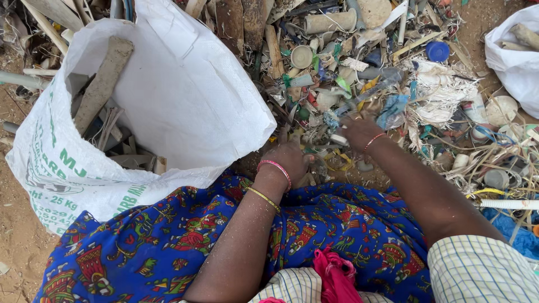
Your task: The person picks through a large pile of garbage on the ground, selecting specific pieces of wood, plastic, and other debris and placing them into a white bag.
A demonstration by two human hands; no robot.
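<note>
Head view: the left hand [289, 160] is curled down into the near edge of the scrap pile [387, 84]; what it grips cannot be told. The right hand [359, 132] pinches a small pale piece [338, 139]. A white sack [168, 95] stands open at left.

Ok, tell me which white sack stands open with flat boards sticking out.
The big printed white sack at the left, beside the left hand. The other white sack, at the right edge, is smaller and unprinted.
</note>
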